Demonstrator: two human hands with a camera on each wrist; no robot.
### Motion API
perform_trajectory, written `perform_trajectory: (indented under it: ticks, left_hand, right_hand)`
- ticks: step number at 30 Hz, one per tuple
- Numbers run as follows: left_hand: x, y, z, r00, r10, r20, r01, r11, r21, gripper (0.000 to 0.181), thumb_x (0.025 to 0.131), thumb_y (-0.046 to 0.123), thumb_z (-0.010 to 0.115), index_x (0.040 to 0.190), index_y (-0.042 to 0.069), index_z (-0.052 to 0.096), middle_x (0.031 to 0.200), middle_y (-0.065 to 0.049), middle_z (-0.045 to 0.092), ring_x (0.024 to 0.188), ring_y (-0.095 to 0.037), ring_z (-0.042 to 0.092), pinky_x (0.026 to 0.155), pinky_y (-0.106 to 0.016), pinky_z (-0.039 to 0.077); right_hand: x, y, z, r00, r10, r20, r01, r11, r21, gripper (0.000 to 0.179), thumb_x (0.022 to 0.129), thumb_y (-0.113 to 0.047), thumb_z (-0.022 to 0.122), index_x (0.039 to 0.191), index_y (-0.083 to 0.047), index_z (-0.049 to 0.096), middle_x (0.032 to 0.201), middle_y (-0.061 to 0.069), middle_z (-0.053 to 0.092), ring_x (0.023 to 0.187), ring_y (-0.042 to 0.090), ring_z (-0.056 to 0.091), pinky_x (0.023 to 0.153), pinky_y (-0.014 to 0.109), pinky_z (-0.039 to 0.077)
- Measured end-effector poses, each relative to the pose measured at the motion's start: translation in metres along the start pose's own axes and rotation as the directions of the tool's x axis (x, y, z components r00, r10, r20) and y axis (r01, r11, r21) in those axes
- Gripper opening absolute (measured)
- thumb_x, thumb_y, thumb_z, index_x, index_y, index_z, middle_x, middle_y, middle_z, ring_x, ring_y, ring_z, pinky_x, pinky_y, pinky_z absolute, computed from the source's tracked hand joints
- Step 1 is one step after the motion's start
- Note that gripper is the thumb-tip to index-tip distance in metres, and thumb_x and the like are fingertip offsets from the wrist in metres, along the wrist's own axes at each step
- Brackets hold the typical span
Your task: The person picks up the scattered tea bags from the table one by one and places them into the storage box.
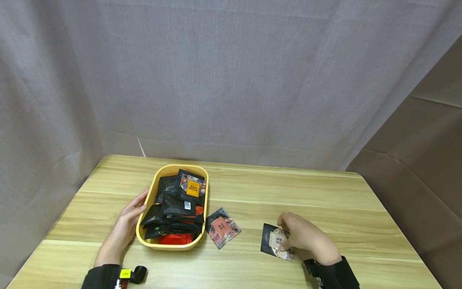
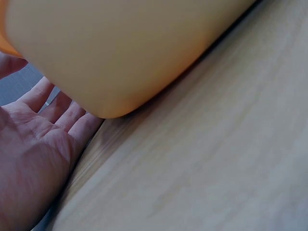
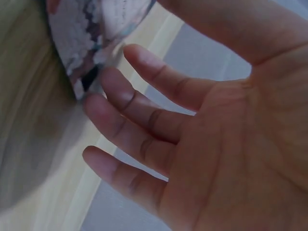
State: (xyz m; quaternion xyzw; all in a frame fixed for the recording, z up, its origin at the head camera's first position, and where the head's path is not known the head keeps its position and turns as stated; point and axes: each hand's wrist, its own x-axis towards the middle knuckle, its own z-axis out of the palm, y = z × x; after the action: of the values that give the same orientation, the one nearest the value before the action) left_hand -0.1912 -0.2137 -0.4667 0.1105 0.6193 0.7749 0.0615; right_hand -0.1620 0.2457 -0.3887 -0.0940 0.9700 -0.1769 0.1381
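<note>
A yellow basket [image 1: 173,247] stands left of centre, filled with dark and red sachets. My left hand [image 1: 128,220] lies against its left side, fingers extended along the outer wall; in the left wrist view the palm [image 2: 36,154] faces that wall. On the right, a black sachet [image 1: 268,239] with a pale label lies beneath my right hand [image 1: 304,237]. The thumb touches its lower right part, and the forefinger is at its upper right edge. In the right wrist view the fingers [image 3: 159,120] are spread and loosely bent, tips beside the sachet's corner.
Another sachet [image 1: 221,228], with a reddish label, lies right beside the basket. A sachet with a yellow label [image 1: 192,188] tops the pile in the basket. Grey curtain [image 1: 231,80] hangs behind the wooden table [image 1: 252,180].
</note>
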Motion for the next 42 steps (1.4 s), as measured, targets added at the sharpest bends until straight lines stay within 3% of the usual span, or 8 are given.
perform_trajectory:
  ticks: [11,17,21,27,31,36,38,42]
  left_hand:
    - [0.001,0.0,0.003,1.0,-0.013,-0.016,0.013,1.0,0.008,0.056,0.1,0.015,0.035,0.15,0.001,0.015,0.14,0.013,0.036,0.119,0.01,0.043,0.094,-0.005,0.04]
    - [0.002,-0.001,0.003,1.0,0.005,-0.013,-0.005,1.0,-0.019,0.056,0.1,0.013,0.035,0.15,-0.001,0.014,0.136,0.017,0.039,0.118,0.01,0.045,0.093,-0.005,0.042]
    - [0.004,-0.002,0.004,1.0,0.013,-0.005,-0.013,0.999,-0.039,0.056,0.1,0.013,0.035,0.15,-0.003,0.013,0.134,0.018,0.04,0.118,0.009,0.046,0.093,-0.006,0.043]
    - [0.006,-0.002,0.002,1.0,0.029,0.005,-0.029,0.999,-0.022,0.055,0.1,0.012,0.034,0.15,-0.002,0.014,0.135,0.018,0.04,0.119,0.01,0.045,0.094,-0.005,0.041]
    - [0.006,-0.002,0.0,0.999,0.033,0.014,-0.033,0.999,-0.017,0.055,0.1,0.012,0.034,0.15,-0.001,0.015,0.135,0.018,0.04,0.12,0.01,0.044,0.094,-0.005,0.041]
    - [0.003,-0.002,-0.002,1.0,0.024,0.011,-0.024,1.0,-0.013,0.055,0.1,0.013,0.034,0.15,0.0,0.015,0.133,0.02,0.041,0.118,0.01,0.045,0.093,-0.005,0.042]
    - [0.002,-0.002,-0.003,1.0,0.025,0.015,-0.024,0.999,-0.024,0.055,0.1,0.012,0.034,0.15,-0.001,0.015,0.132,0.021,0.042,0.118,0.009,0.046,0.093,-0.006,0.043]
    - [0.002,-0.002,-0.001,0.999,0.028,0.022,-0.027,0.999,-0.041,0.055,0.1,0.011,0.034,0.149,-0.003,0.014,0.131,0.021,0.043,0.118,0.008,0.047,0.093,-0.007,0.043]
  right_hand:
    - [0.005,0.006,0.002,1.0,0.001,-0.013,-0.001,0.998,-0.063,0.05,0.049,-0.019,0.087,0.088,-0.007,0.059,0.083,0.003,0.056,0.076,0.017,0.046,0.071,0.038,0.047]
    - [0.006,0.009,-0.003,0.998,-0.014,-0.055,0.007,0.992,-0.126,0.061,0.058,-0.024,0.083,0.108,0.004,0.063,0.099,0.014,0.065,0.088,0.025,0.059,0.08,0.045,0.053]
    - [0.007,0.008,-0.006,0.997,-0.018,-0.081,0.009,0.994,-0.113,0.047,0.066,-0.023,0.079,0.106,-0.001,0.064,0.094,0.009,0.067,0.084,0.021,0.06,0.074,0.041,0.054]
    - [0.009,-0.001,-0.01,0.988,-0.101,-0.12,0.093,0.993,-0.073,0.016,0.08,-0.021,0.07,0.087,-0.013,0.059,0.064,-0.003,0.045,0.056,0.009,0.039,0.053,0.026,0.034]
    - [0.014,-0.012,-0.008,0.972,-0.151,-0.178,0.134,0.986,-0.103,0.026,0.084,-0.022,0.066,0.106,-0.008,0.064,0.072,-0.002,0.06,0.057,0.008,0.046,0.054,0.027,0.04]
    - [0.025,-0.032,0.001,0.947,-0.19,-0.261,0.156,0.977,-0.145,0.036,0.089,-0.025,0.061,0.121,-0.007,0.062,0.105,0.011,0.072,0.086,0.021,0.066,0.074,0.041,0.057]
    - [0.03,-0.042,0.002,0.93,-0.219,-0.296,0.179,0.971,-0.158,0.035,0.091,-0.025,0.058,0.122,-0.009,0.062,0.111,0.012,0.071,0.097,0.024,0.065,0.082,0.045,0.057]
    - [0.045,-0.069,0.0,0.876,-0.305,-0.372,0.258,0.951,-0.173,0.031,0.093,-0.02,0.055,0.122,-0.014,0.062,0.105,0.008,0.072,0.092,0.02,0.065,0.08,0.043,0.057]
